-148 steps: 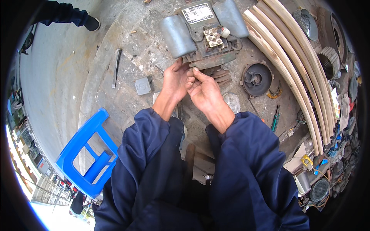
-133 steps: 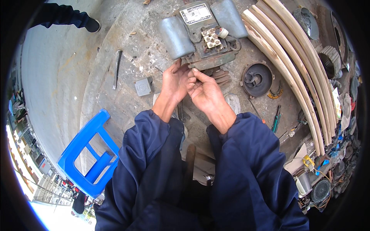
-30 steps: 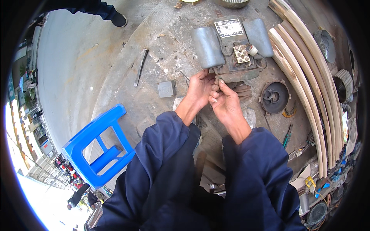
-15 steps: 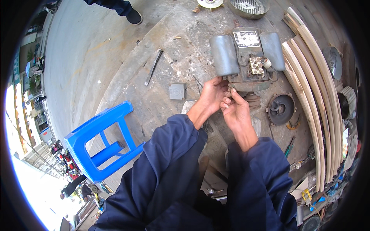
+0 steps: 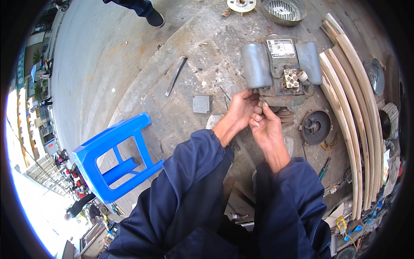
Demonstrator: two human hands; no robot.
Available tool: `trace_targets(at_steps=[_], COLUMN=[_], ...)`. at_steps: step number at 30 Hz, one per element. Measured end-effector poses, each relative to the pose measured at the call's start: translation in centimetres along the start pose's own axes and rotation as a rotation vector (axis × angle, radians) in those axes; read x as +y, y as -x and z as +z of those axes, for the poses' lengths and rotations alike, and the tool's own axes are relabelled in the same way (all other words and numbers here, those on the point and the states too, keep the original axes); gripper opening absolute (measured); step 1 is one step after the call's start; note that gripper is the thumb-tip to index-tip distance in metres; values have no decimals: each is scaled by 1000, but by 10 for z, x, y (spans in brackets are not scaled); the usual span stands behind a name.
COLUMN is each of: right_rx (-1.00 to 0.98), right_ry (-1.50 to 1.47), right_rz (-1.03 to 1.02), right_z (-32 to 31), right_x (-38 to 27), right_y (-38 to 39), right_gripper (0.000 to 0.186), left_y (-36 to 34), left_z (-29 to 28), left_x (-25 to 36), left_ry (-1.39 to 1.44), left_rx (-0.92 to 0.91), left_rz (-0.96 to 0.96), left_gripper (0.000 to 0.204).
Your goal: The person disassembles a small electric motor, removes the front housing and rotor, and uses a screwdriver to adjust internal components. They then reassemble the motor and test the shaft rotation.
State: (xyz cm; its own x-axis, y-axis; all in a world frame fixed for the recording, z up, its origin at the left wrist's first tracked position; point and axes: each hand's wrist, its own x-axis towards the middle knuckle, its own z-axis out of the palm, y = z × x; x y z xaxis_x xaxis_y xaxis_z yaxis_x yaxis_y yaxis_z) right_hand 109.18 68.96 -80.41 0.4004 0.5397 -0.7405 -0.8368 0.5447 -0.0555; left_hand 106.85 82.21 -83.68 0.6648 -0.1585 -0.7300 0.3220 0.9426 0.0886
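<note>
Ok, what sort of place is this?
Probably an outdoor motor-repair spot: a grey metal electric motor, a round dark metal cover and a long dark metal bar lie on stained grey concrete ground.

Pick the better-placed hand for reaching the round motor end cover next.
Right, probably: the right hand is nearer the round motor end cover, on that side; the left hand is farther, beside the motor.

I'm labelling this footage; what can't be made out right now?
All in the head view:
- Anything between left hand and right hand: hidden by their own grip.
- Underside of the motor: hidden by its body.
- Anything above the bystander's leg: cut off by the top edge.
- Far rim of the white disc: same edge.
</note>
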Motion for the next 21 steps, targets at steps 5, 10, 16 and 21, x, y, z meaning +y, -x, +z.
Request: trace_targets(at_steps=[5, 10, 16, 21], right_rx=[7, -25, -46, -2], right_ry=[14, 13, 6, 23], right_rz=[-13, 3, 2, -14], right_z=[1, -5, -4, 1], right_x=[0, 1, -1, 1], right_y=[-3, -2, -4, -3], right_gripper=[15, 17, 16, 15], left_y=[-2, -1, -3, -3], left_z=[-5, 1, 0, -7], left_x=[0, -1, -3, 0], left_ry=[1, -10, -6, -12], left_rx=[-31, 43, 27, -13], left_rz=[-18, -2, -5, -23], left_gripper=[48, 50, 53, 56])
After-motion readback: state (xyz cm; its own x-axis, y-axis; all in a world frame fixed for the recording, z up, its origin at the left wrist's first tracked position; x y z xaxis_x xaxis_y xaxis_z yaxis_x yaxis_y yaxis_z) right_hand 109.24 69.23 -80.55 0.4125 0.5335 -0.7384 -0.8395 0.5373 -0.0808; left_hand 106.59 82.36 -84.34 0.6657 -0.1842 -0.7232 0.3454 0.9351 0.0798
